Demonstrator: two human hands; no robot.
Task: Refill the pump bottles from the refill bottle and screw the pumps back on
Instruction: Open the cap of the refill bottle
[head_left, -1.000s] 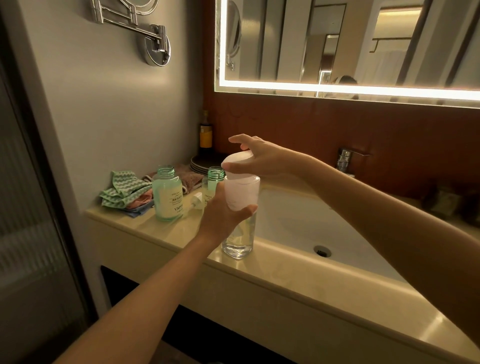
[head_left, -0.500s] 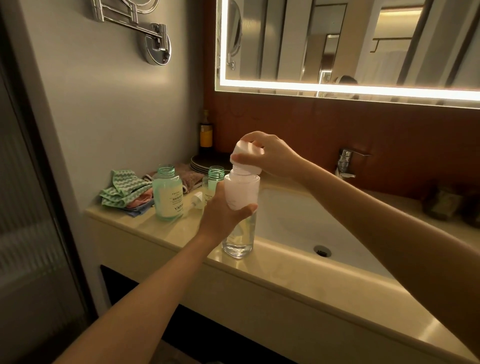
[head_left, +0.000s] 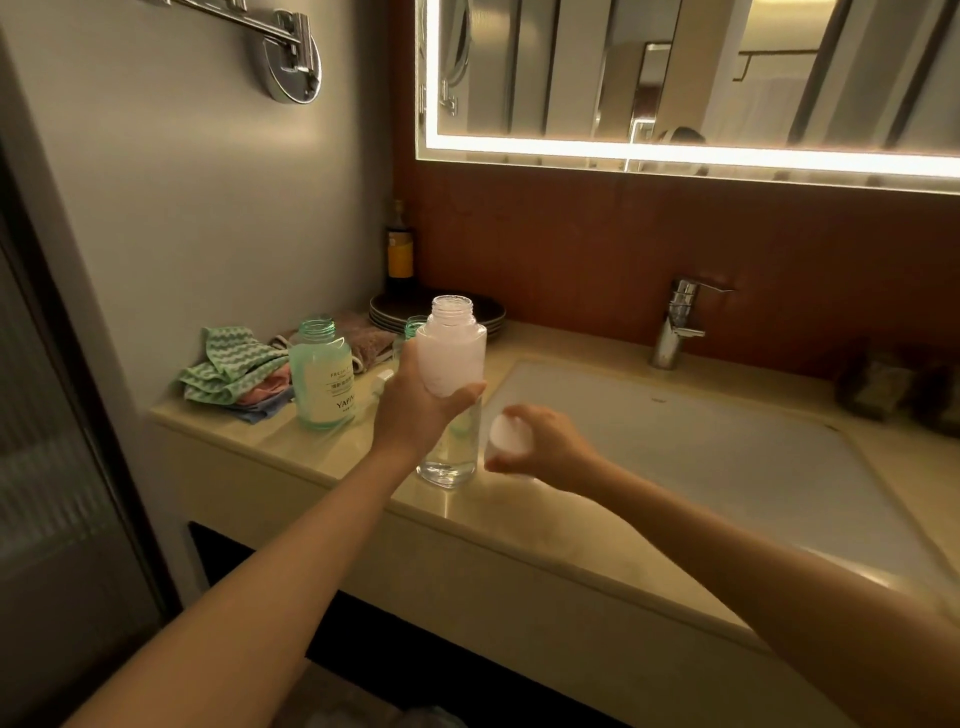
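Refill bottle (head_left: 451, 358): upright on the counter (head_left: 322, 452) edge, neck open; upper body milky white, base clear, fill level unclear.
Left hand (head_left: 415, 415): fingers wrapped round the refill bottle's middle.
Right hand (head_left: 545, 447): at 4 o'clock of the bottle, pinching the white cap (head_left: 506, 431).
Green bottle (head_left: 322, 384): at 9 o'clock, pump off, pale inside.
Second bottle (head_left: 415, 326): open, mostly hidden behind.
Sink (head_left: 675, 441): at 3 o'clock.

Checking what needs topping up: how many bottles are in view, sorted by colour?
Green pump bottles: 2
Clear refill bottle: 1
Dark bottle with yellow label: 1
Total: 4
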